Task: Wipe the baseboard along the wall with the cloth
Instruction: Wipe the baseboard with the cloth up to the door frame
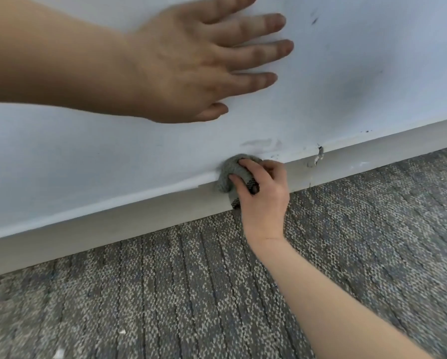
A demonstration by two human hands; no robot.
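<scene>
White wall point(87, 151) above grey patterned carpet point(165, 294), with the pale baseboard point(113, 221) running between them from lower left to upper right. The left hand point(186, 66) lies flat on the wall with fingers straight and spread, holding nothing, apparently as a brace. The right hand point(263, 195) reaches in from the lower right, its fingers curled round a bunched grey cloth point(228, 172), which it presses against the top edge and face of the baseboard, about midway along the visible run. To the right of the cloth the baseboard shows a chipped spot point(317, 158) and small dark specks point(365, 131) along its top edge; to the left it looks plain and unmarked. Judged from this, the wipe is partly through: the left stretch may be finished and the marked right stretch remains, though the direction of travel cannot be told.
</scene>
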